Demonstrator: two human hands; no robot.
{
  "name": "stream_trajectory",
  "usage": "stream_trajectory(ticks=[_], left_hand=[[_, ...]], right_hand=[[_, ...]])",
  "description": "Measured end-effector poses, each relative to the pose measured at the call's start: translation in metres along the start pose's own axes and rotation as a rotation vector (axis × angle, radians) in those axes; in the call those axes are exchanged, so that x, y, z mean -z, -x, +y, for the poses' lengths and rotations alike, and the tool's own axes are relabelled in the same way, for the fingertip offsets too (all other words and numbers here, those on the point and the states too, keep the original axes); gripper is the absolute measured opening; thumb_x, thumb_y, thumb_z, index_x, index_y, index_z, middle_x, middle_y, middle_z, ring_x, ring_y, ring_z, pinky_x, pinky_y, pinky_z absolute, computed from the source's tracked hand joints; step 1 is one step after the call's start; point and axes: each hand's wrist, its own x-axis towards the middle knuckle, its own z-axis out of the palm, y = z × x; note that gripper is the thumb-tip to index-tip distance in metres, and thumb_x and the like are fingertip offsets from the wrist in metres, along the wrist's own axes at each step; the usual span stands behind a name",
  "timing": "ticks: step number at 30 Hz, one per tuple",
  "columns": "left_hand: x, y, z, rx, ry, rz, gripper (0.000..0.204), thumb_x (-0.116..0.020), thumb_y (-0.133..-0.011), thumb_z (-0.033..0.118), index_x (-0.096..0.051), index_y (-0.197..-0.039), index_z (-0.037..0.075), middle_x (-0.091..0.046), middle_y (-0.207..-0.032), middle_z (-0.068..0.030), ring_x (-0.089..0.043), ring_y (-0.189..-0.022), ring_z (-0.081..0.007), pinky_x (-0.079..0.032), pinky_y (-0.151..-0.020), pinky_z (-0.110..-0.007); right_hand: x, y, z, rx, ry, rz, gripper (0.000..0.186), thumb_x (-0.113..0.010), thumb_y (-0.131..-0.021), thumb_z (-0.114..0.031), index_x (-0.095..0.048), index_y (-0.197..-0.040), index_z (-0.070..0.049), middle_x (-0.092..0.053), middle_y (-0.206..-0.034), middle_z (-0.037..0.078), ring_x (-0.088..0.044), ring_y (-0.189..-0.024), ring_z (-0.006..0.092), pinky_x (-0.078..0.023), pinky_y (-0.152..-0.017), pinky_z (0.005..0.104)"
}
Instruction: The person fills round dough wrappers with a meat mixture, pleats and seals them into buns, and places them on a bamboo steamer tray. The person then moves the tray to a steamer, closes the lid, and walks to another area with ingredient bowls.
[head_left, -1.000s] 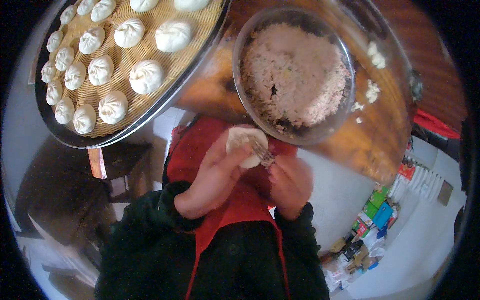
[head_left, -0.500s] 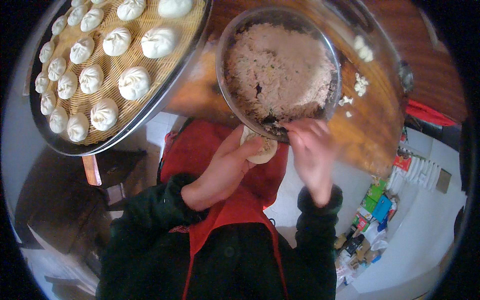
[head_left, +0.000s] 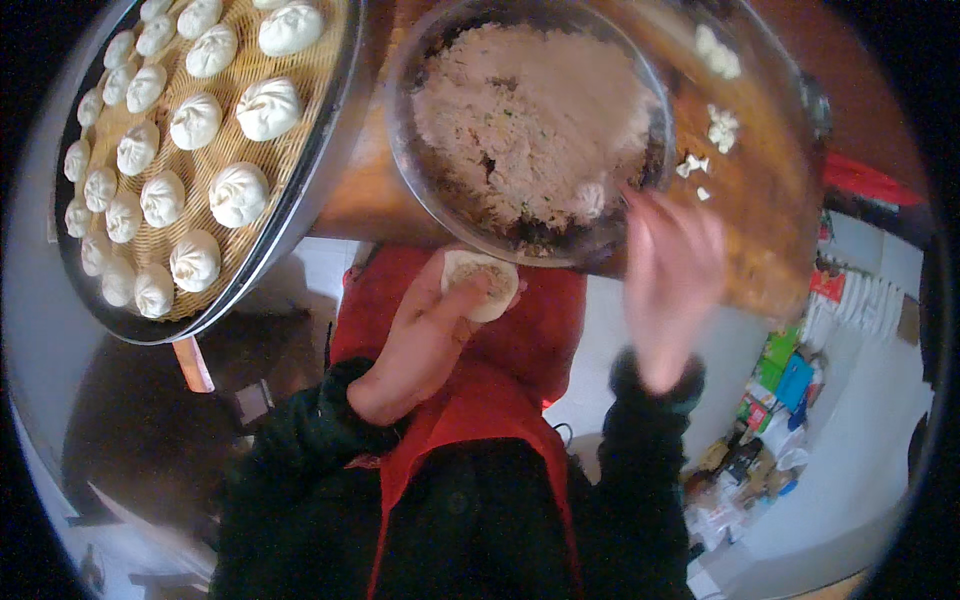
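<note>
My left hand (head_left: 423,335) cups a round dough wrapper (head_left: 505,293), with the thumb pressed onto a patch of filling (head_left: 490,278) at its middle. The wrapper is just below the near rim of a large metal bowl (head_left: 395,125). Brownish-pink minced filling (head_left: 530,110) heaps up inside the bowl. At the bowl's right rim is my right hand (head_left: 675,255), blurred by motion, its fingers drawn together. Whatever they grip is too smeared to name. A pale lump (head_left: 590,198) shows in the bowl beside the fingertips.
On the left, a round woven tray (head_left: 222,150) carries several pleated buns (head_left: 238,194). A wooden handle (head_left: 193,365) juts out below it. Small white dough pieces (head_left: 722,128) lie on the wooden table (head_left: 755,235) right of the bowl. Packages (head_left: 770,400) are piled low at the right.
My right hand has moved away from the wrapper, right and up to the bowl's right side. My left hand still holds the wrapper, now slightly farther left. The whole view has shifted a little.
</note>
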Motion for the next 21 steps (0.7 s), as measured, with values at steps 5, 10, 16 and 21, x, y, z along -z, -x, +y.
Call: stream_trajectory(ticks=[5, 10, 16, 21], left_hand=[[-0.006, 0.007, -0.01, 0.064, 0.151, -0.083, 0.036, -0.051, -0.103, 0.009, -0.051, -0.137, -0.001, -0.063, -0.133, -0.0162, -0.063, -0.123, -0.0291, -0.05, -0.109, -0.045], [-0.002, 0.008, -0.017, 0.056, 0.151, -0.114, 0.043, -0.052, -0.099, 0.011, -0.048, -0.14, 0.0, -0.059, -0.138, -0.0176, -0.058, -0.131, -0.0298, -0.047, -0.113, -0.045], [-0.01, 0.0, -0.039, -0.028, -0.006, -0.137, 0.05, -0.051, -0.097, 0.007, -0.044, -0.146, 0.003, -0.056, -0.143, -0.0173, -0.054, -0.136, -0.0299, -0.043, -0.115, -0.043], [-0.017, 0.01, -0.035, -0.109, -0.243, -0.14, 0.058, -0.058, -0.095, -0.001, -0.042, -0.15, 0.008, -0.058, -0.138, -0.0131, -0.056, -0.132, -0.0231, -0.045, -0.111, -0.037]], right_hand=[[0.011, -0.02, 0.017, 0.081, -0.124, -0.066, 0.026, -0.08, -0.081, -0.007, -0.077, -0.107, -0.006, -0.073, -0.096, 0.01, -0.068, -0.09, 0.0282, -0.054, -0.08, 0.0378], [0.011, 0.051, -0.007, -0.377, -0.403, -0.008, 0.027, -0.083, -0.082, -0.012, -0.073, -0.106, -0.006, -0.073, -0.097, 0.008, -0.069, -0.088, 0.02, -0.055, -0.08, 0.0353], [-0.019, 0.131, -0.031, -0.747, -0.914, -0.457, 0.024, -0.081, -0.087, -0.018, -0.072, -0.104, -0.005, -0.074, -0.096, 0.01, -0.071, -0.087, 0.022, -0.057, -0.08, 0.0348], [-0.015, 0.13, -0.022, -0.82, -0.911, -0.49, 0.014, -0.075, -0.091, -0.011, -0.072, -0.101, -0.002, -0.073, -0.098, 0.007, -0.069, -0.088, 0.0152, -0.055, -0.08, 0.0302]])
